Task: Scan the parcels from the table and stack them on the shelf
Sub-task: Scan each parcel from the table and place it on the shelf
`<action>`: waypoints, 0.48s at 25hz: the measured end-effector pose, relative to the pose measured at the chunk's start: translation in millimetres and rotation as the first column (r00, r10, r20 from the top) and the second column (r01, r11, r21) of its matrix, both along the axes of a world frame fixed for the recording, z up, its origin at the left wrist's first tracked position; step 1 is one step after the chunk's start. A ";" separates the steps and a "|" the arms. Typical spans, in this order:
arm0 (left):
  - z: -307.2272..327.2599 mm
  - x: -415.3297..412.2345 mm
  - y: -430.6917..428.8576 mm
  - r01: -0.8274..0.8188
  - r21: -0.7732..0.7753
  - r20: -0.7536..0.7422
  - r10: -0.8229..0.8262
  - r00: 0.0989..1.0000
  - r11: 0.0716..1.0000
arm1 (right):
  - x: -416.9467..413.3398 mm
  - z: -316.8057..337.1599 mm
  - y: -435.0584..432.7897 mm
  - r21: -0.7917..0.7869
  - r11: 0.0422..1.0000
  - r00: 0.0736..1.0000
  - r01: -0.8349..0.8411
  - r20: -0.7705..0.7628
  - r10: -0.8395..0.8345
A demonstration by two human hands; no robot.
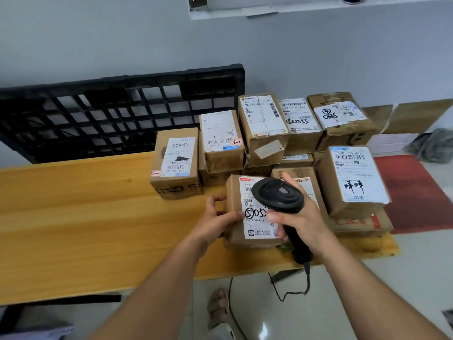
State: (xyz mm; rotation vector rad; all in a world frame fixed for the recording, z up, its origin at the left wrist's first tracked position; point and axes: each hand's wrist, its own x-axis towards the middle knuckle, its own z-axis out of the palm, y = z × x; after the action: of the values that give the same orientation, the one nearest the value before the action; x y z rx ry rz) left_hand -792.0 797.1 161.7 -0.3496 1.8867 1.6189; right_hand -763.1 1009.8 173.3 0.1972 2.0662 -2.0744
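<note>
Several brown cardboard parcels with white labels crowd the right end of a yellow wooden table [73,217]. The nearest parcel [235,239] lies at the front of the pile with its label facing up. My left hand [218,220] grips its left edge, thumb on the label. My right hand [301,219] grips a black barcode scanner [278,193] by the handle. The scanner's head hovers over that parcel's label. The scanner's cable hangs below the table edge. No shelf is in view.
A black plastic pallet [117,111] leans against the grey wall behind the table. A larger parcel [355,177] sits stacked at the right. A red mat [416,192] and flat cardboard [416,116] lie on the floor to the right. My sandalled foot [218,307] stands below.
</note>
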 end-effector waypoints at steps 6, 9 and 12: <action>23.9 12.8 -31.5 -0.038 0.025 -0.167 0.042 0.985 0.999 | 17.8 36.4 -21.4 -0.009 0.997 0.995 -0.074 -0.071 0.073; 39.5 20.2 -54.3 -0.134 0.020 -0.296 0.134 0.946 0.991 | 33.0 64.3 -40.5 -0.023 0.991 0.978 -0.133 -0.162 0.128; 55.7 27.7 -77.8 -0.205 0.016 -0.406 0.194 0.893 0.979 | 48.4 89.7 -56.5 -0.028 0.983 0.956 -0.180 -0.242 0.168</action>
State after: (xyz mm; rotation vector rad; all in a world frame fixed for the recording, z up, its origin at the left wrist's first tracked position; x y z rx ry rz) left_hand -764.3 719.3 217.3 -0.2356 2.2438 1.9216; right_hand -714.7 953.3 263.1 -0.2466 2.0715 -2.1259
